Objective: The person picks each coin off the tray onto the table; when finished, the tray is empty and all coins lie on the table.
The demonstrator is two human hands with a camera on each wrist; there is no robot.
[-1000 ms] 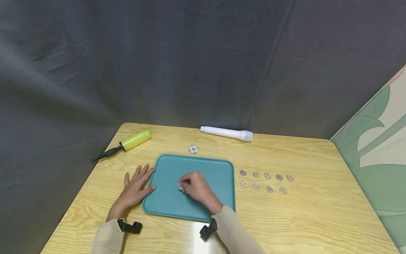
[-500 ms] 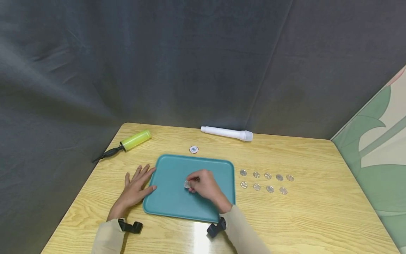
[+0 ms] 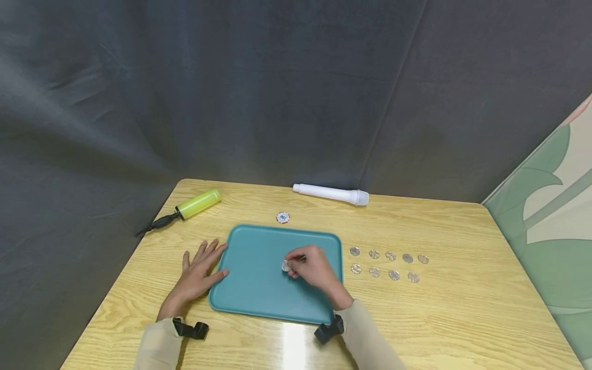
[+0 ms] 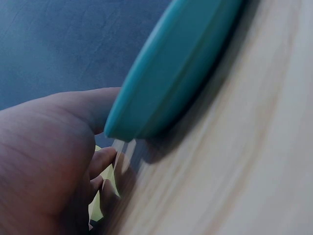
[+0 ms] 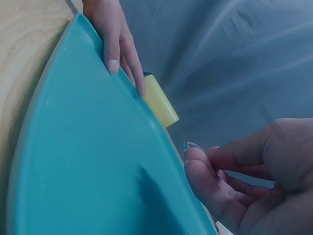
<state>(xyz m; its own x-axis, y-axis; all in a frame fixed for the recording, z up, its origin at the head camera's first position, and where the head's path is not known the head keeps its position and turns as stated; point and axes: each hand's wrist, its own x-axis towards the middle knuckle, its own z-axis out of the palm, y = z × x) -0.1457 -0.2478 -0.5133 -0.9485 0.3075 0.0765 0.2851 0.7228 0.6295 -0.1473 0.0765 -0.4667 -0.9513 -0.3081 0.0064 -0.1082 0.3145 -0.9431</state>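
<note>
Between thumb and fingers my right hand (image 3: pixel 313 267) pinches a silvery coin (image 3: pixel 285 265) above the teal tray (image 3: pixel 250 298). In the right wrist view only the edge of the coin (image 5: pixel 192 145) shows past the fingertips; the tray surface lies below it with the hand's shadow. At the tray's left side, my left hand (image 3: pixel 196 275) rests with fingers spread, its thumb over the rim and its other fingers along the outside. The left wrist view shows the thumb behind the tray's wall (image 4: pixel 156 83) and the remaining fingers close to the wood.
Several silvery coins (image 3: pixel 374 272) lie in two rows right of the tray. Behind it are a white poker chip (image 3: pixel 283 218) and a white toy microphone (image 3: pixel 330 193). A yellow-green hand pump (image 3: pixel 198 204) lies at the back left. A dark curtain (image 3: pixel 277 92) hangs behind the table.
Holding the coin, my right hand has moved rightward and slightly away from me over the tray. My left hand has stayed at the tray's left edge.
</note>
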